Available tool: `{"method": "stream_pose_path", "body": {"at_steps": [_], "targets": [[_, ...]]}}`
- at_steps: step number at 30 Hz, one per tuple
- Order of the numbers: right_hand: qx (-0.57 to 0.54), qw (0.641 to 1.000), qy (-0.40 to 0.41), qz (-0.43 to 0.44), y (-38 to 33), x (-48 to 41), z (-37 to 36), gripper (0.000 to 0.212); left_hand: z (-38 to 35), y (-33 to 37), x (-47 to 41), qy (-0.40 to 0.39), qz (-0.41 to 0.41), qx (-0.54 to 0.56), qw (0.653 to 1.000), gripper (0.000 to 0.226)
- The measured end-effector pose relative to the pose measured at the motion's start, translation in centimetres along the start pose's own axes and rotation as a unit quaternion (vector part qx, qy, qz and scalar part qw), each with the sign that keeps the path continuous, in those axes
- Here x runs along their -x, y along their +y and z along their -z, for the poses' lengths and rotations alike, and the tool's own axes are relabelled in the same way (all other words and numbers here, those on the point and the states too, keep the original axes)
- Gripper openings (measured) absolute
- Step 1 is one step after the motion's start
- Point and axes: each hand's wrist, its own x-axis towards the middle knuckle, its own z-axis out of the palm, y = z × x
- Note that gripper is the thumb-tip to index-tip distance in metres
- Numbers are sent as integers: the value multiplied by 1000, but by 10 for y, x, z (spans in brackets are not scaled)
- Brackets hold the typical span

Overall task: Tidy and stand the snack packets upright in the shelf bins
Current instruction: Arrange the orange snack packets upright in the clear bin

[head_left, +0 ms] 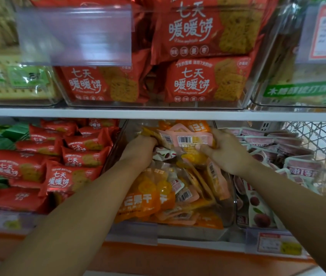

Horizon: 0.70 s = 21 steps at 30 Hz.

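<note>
Orange and pink plastic snack packets (186, 140) are gripped as a bunch at the back of the clear middle shelf bin (231, 208), left hand (141, 150) and right hand (226, 152) fingers closed around them. Edges should be squared before the bunch is stood upright.

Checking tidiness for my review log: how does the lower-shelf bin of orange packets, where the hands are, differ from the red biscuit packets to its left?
The orange packets lie jumbled, tilted at many angles, some showing barcodes; the red biscuit packets lie in overlapping rows, printed fronts up. The left hand and right hand are gripping orange packets at the back of the bin; nothing touches the red ones. Neither group stands upright.
</note>
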Motion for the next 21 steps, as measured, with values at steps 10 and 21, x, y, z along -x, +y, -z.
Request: {"method": "stream_pose_path", "body": {"at_steps": [10, 21], "targets": [[-7, 1000, -4, -3, -2, 3, 2, 32, 48, -6, 50, 98, -43, -28, 994, 32], [82, 994, 49, 59, -36, 29, -2, 69, 33, 10, 65, 106, -37, -129, 985, 43]]}}
